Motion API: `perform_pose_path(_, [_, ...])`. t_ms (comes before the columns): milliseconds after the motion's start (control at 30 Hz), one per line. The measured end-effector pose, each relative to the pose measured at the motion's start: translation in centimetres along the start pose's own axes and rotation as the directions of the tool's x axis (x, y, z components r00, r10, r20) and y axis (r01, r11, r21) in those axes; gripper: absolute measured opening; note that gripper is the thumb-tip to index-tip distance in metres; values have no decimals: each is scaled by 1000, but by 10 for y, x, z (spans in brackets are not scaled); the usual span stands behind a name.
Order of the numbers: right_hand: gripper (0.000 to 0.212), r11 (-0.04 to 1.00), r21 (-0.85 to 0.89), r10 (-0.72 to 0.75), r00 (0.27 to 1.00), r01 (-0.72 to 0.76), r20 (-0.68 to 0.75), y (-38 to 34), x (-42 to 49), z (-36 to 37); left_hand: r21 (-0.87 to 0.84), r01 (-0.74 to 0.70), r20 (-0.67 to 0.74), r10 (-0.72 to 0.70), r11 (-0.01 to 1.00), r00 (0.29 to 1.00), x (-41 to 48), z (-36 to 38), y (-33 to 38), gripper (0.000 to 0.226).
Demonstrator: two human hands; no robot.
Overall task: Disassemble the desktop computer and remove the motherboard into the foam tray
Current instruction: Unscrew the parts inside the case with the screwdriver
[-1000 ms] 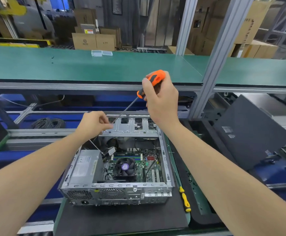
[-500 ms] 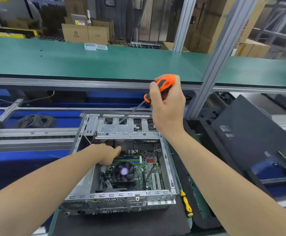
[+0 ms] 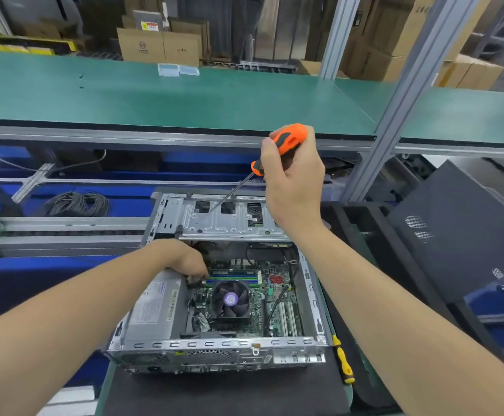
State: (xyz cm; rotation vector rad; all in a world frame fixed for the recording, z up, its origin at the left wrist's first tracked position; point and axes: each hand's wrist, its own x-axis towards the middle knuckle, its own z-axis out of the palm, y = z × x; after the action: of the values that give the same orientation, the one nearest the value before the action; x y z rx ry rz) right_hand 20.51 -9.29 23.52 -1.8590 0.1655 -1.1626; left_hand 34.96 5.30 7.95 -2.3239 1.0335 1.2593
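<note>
Motherboard (image 3: 253,298), mounted in the open case (image 3: 214,345): the left hand (image 3: 184,259) has dropped from the drive cage (image 3: 229,223) to pinch a dark connector (image 3: 195,280) at the board's edge, while the right hand (image 3: 292,190) grips the orange screwdriver (image 3: 289,139) above, so unplugging probably begins.

Your left hand (image 3: 186,259) and right hand (image 3: 294,190) are both showing bare. Your left forearm (image 3: 64,319) is running uncovered from the wrist to the bottom-left edge of the view. Your right forearm (image 3: 409,310) is doing the same to the bottom-right edge. Wrists are showing bare too. The right hand's back and thumb are reading clearly; the left hand's fingertips are sitting out of sight. Whatever you're wearing higher up is falling outside the view, so I'm not calling it.
</note>
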Motion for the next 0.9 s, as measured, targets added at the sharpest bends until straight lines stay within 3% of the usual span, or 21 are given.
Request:
perform_pose_path(100, [19, 1000, -8, 1, 1000, -1, 27, 0, 1, 6, -3, 52, -67, -52, 999, 996, 2, -4, 3, 10])
perform_pose_path(233, [21, 999, -29, -21, 999, 22, 44, -3, 6, 8, 98, 115, -11, -114, 989, 993, 1, -9, 2, 17])
perform_pose_path(300, [22, 999, -30, -35, 998, 37, 52, -3, 8, 8, 130, 130, -12, -130, 983, 991, 0, -10, 4, 33])
perform_pose_path(467, [22, 994, -78, -65, 994, 71, 84, -4, 10, 17, 171, 124, -43, -118, 978, 992, 3, -1, 4, 39])
perform_pose_path(600, [24, 992, -112, -23, 969, 52, 248, 2, 7, 34, -4, 106, -30, -106, 994, 994, 5, 0, -5, 36])
perform_pose_path(700, [27, 988, -147, 1, 936, 53, 351, 9, 3, 50, -268, 85, -59, -105, 960, 993, 9, -1, -21, 11])
perform_pose_path(733, [27, 987, -154, 8, 924, 55, 381, 11, 2, 56, -351, 51, -98, -91, 935, 991, 10, -1, -28, 22])
perform_pose_path(800, [27, 980, -187, 23, 898, 66, 439, 16, 0, 66, -403, -3, -149, -62, 915, 987, 13, 3, -36, 33])
perform_pose_path(900, [29, 967, -239, 45, 863, 89, 502, 20, -2, 80, -343, 18, -102, -56, 939, 993, 19, 5, -34, 25])
